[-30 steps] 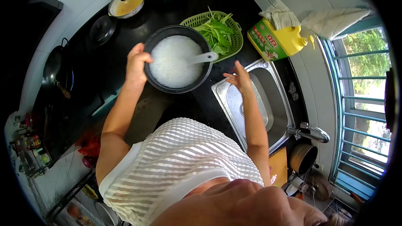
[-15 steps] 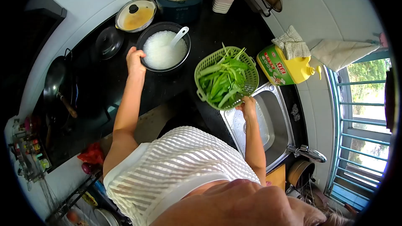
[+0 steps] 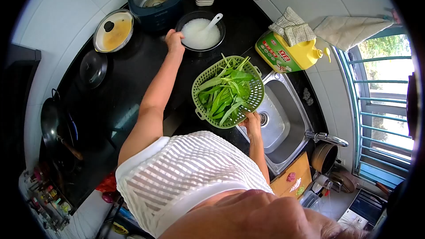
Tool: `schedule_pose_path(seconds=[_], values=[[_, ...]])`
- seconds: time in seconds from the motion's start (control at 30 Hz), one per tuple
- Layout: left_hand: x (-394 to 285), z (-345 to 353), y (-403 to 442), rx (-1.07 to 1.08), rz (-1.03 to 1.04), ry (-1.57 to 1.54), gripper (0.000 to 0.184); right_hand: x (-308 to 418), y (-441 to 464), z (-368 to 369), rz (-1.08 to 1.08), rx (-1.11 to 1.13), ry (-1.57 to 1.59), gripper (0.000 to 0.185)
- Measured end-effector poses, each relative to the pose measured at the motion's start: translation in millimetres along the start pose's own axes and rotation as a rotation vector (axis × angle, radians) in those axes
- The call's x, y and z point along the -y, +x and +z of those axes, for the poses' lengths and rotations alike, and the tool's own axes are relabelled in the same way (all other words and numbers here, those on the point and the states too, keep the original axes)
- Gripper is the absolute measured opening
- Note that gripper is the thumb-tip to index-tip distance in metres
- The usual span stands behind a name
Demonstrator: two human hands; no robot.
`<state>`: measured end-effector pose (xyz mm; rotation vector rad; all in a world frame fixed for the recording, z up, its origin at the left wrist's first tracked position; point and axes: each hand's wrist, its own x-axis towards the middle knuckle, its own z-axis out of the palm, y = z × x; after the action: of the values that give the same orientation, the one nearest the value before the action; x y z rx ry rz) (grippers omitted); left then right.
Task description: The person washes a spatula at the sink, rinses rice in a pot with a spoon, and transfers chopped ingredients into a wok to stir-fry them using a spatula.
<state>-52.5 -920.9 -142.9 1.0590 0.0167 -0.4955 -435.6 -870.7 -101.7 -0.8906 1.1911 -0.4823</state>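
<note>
My left hand [image 3: 174, 40] grips the near left rim of a dark pot [image 3: 182, 23] on the black counter. The pot holds white, watery rice [image 3: 198, 35], and a white spoon [image 3: 215, 20] leans in it with its handle up. My right hand [image 3: 251, 123] is closed on the near right rim of a green plastic colander [image 3: 201, 76], beside the sink; its fingers are partly hidden beneath the rim. Long leafy greens [image 3: 228, 93] fill the colander. Between the pot and the colander is a narrow gap.
A rice cooker [image 3: 155, 15] stands open left of the pot, near a glass-lidded dish [image 3: 116, 31] and a loose lid [image 3: 93, 69]. To the right are a yellow jug [image 3: 287, 55], the sink [image 3: 276, 139], a faucet [image 3: 327, 139] and a cutting board [image 3: 290, 168] with chopped food.
My left hand has slid the pot right and away from me, from in front of the rice cooker to its right side. The colander has come slightly nearer me. The view has turned.
</note>
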Motion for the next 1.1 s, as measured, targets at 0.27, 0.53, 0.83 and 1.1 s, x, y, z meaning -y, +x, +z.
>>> schedule_pose_path(seconds=[0.27, 0.53, 0.83, 1.1], values=[[18.5, 35.9, 21.3, 0.026, 0.034, 0.004, 0.028, 9.1, 23.0, 11.9, -0.018, -0.043, 0.202, 0.03], [24.5, 13.0, 27.8, 0.116, 0.185, 0.332, 0.038, 16.0, -22.1, -30.2, 0.017, 0.1, 0.22, 0.041], [-178.3, 66.9, -228.4, 1.351, 0.003, -0.427, 0.03, -17.8, -7.0, -160.1, 0.042, -0.039, -0.1, 0.031], [-247.9, 12.9, -414.2, 1.822, -0.002, -0.876, 0.057, 15.3, -42.1, -127.9, -0.449, 0.143, -0.278, 0.028]])
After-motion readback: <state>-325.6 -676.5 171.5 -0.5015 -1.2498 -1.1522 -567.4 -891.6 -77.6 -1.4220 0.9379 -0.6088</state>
